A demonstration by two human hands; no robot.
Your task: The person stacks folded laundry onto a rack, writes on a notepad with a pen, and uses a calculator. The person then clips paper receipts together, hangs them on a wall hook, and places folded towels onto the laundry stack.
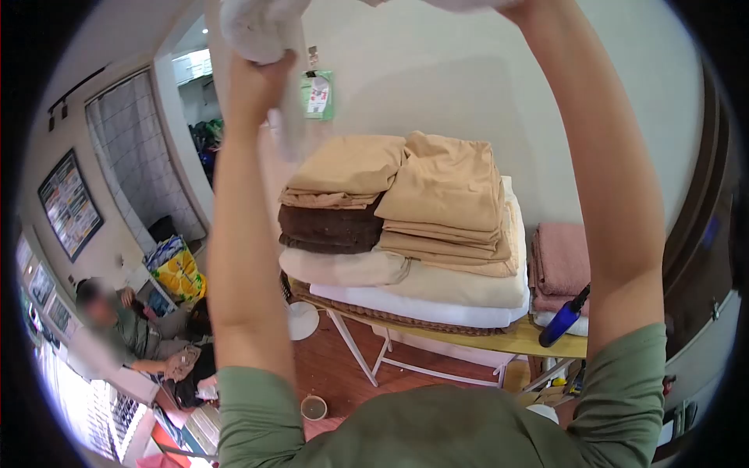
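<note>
Both of my arms are raised toward the top edge of the head view. My left hand (271, 76) is closed on a white cloth (256, 30), which bunches over it and hides most of the fingers. The same pale fabric appears to run along the top edge to my right hand (524, 8). That hand is mostly cut off by the frame, with its edge against the cloth. Below, between my arms, stand folded tan cloths (441, 187) in two stacks. Under them lie a dark brown folded cloth (328, 228), a cream one (460, 282) and white ones (421, 306).
The stacks rest on a yellow-topped table (460, 338) with white legs. Folded pink towels (562, 257) and a blue handled object (563, 320) lie at its right. A seated person (148, 335) handles dark cloth at the left. A small bowl (314, 408) is on the floor.
</note>
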